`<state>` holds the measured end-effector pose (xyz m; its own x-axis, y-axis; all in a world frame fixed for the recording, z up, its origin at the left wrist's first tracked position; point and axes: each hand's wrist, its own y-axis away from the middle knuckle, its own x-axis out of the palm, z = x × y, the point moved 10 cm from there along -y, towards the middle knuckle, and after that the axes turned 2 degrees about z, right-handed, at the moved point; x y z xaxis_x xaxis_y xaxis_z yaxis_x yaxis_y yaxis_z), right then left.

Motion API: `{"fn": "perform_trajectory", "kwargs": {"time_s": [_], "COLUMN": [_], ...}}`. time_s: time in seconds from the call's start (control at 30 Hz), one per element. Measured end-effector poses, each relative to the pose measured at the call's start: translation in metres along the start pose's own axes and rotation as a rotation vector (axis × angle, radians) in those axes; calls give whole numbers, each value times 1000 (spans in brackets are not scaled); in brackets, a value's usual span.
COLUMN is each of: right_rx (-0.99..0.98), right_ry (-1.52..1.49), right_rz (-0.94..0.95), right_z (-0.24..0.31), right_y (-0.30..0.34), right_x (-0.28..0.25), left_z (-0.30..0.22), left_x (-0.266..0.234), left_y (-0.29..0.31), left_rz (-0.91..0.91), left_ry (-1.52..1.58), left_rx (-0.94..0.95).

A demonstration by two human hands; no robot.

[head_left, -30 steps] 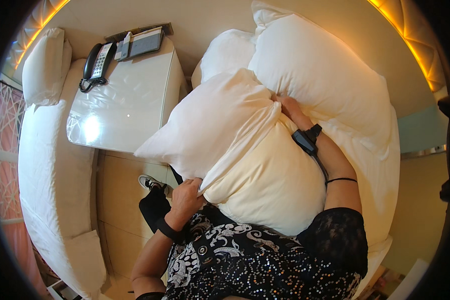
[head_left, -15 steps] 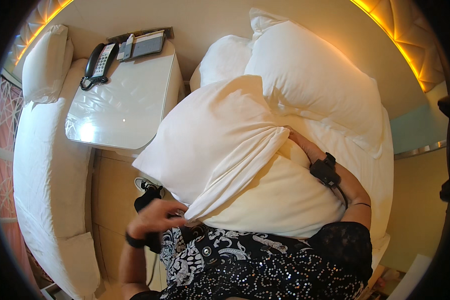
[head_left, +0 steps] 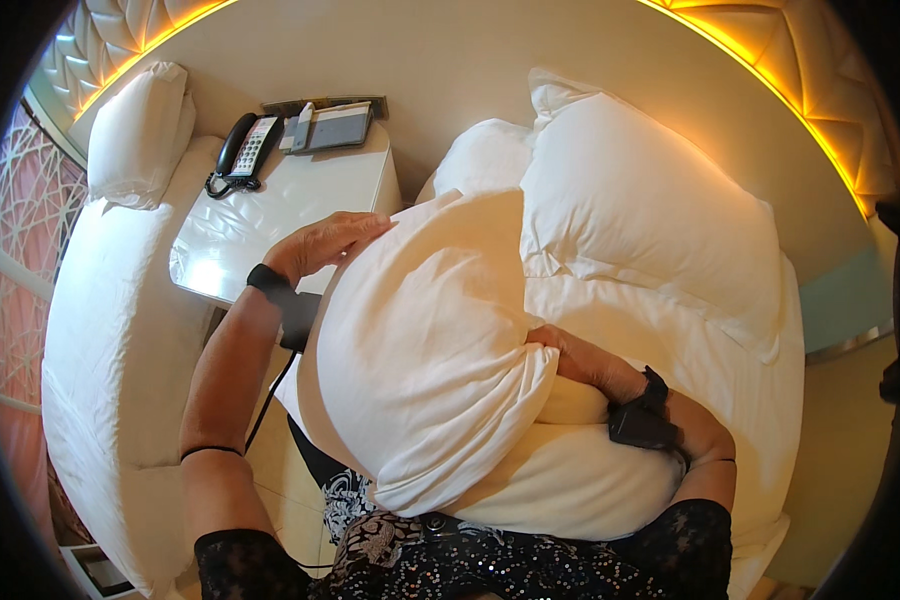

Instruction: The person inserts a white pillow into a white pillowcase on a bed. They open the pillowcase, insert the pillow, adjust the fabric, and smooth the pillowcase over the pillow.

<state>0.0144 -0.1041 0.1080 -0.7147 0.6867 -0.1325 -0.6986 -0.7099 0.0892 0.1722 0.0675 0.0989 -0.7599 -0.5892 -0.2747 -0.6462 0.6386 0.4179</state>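
A white pillowcase (head_left: 420, 330) covers the far part of a cream pillow (head_left: 570, 470), which rests against my body. The pillow's near right part is bare, and the case's hem is bunched around it. My right hand (head_left: 585, 362) is closed on the hem, its fingertips hidden in the folds. At the case's far left edge lies my left hand (head_left: 335, 240), fingers stretched out and touching the cloth, thumb side partly hidden. Each wrist carries a black strapped device.
Beyond the pillow, two white pillows (head_left: 650, 210) lie on the bed (head_left: 740, 390). A glossy bedside table (head_left: 280, 215) holds a black telephone (head_left: 245, 150) and a grey folder (head_left: 330, 128). Another white bed (head_left: 120, 350) with a pillow (head_left: 140, 140) stands at the left.
My left hand has moved from the near left hem up to the case's far left edge. My right hand keeps the hem. The case now bulges more, and the view has shifted.
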Motion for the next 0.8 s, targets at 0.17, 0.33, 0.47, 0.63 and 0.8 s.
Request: {"fn": "perform_trajectory", "kwargs": {"time_s": [0.17, 0.33, 0.47, 0.63, 0.8], "right_rx": [-34, -73, -1, -106, -135], "right_ry": [52, 57, 10, 731, 880], "right_rz": [25, 71, -98, -513, -643], "right_z": [-3, -10, -26, -30, -43], "right_y": [-3, -12, -7, 24, 76], "right_x": [5, 9, -12, -82, -111], "left_z": [-32, 4, -31, -9, 19], "left_x": [7, 20, 20, -14, -21], "left_y": [-7, -40, -2, 12, -3], "left_rz": [-42, 72, -256, -411, -504], "left_ry": [-250, -166, 132, 550, 507], "left_rx": [301, 93, 238, 387, 363]}}
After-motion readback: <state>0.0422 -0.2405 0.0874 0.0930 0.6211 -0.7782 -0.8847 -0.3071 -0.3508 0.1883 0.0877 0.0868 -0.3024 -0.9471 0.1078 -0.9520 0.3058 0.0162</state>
